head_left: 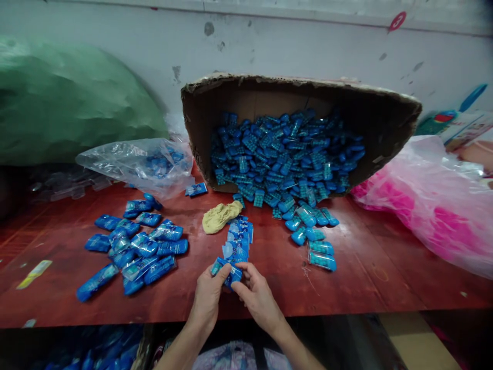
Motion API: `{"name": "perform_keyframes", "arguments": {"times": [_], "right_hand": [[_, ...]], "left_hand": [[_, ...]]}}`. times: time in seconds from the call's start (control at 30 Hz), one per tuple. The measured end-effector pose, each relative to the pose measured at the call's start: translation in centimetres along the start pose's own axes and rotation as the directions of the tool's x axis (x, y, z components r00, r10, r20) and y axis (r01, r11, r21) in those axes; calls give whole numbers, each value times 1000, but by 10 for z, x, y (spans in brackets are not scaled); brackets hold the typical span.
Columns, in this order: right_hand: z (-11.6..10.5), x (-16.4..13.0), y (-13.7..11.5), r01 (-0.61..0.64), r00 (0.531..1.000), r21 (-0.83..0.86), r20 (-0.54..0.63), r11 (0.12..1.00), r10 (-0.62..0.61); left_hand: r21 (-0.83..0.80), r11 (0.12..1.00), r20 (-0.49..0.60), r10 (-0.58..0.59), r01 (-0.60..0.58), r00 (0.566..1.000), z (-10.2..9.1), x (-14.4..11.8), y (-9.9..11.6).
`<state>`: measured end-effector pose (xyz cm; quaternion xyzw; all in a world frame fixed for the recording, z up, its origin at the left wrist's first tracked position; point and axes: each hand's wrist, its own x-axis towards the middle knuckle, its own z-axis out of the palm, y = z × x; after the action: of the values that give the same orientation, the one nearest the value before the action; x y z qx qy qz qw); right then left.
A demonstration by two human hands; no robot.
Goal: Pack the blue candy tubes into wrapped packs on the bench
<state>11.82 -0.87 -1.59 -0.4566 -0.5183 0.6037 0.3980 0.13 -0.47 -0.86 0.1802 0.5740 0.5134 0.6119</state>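
Observation:
Both my hands meet near the table's front edge around a small clear-and-blue container with a blue printed label (233,276). My left hand (208,297) grips its left end, thumb on top. From the right, my right hand (259,298) pinches the label side with thumb and fingers. Just beyond my fingertips lies an overlapping row of blue printed labels (237,246). A lump of yellow putty-like material (220,218) sits at the far end of that row. To the left is a pile of labelled blue containers (143,244); several unlabelled ones (322,260) lie to the right.
A cardboard box (396,123) on its side spills blue containers (285,154) onto the red table (269,231). A clear plastic bag (115,159) and large green sack (73,108) stand left. At right is a bag of pink items (431,210).

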Motion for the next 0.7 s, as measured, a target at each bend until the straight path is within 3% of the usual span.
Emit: {"name": "perform_keyframes", "arguments": {"times": [0.07, 0.13, 0.2, 0.27, 0.43, 0.6, 0.7], "right_hand": [[2, 2, 3, -38, 998, -1, -42, 999, 38], [1, 5, 6, -128, 990, 36, -49, 991, 129], [-2, 8, 7, -191, 981, 91, -9, 977, 192], [-3, 10, 6, -194, 981, 128, 42, 973, 190], [4, 14, 7, -198, 978, 128, 86, 972, 188], [8, 11, 7, -199, 975, 11, 106, 980, 197], [-1, 19, -7, -30, 991, -163, 124, 986, 51]], "left_hand": [[13, 1000, 20, -12, 11, 1000, -2, -1, 0], [5, 999, 123, -43, 42, 992, -4, -2, 4], [3, 998, 219, -67, 68, 973, -7, -4, 9], [4, 998, 246, -64, 65, 967, -9, -5, 12], [-52, 999, 182, -2, 11, 983, -8, -5, 9], [-57, 997, 96, -49, 54, 994, -12, -2, 8], [51, 992, -60, 117, -114, 991, -31, 8, 31]]}}
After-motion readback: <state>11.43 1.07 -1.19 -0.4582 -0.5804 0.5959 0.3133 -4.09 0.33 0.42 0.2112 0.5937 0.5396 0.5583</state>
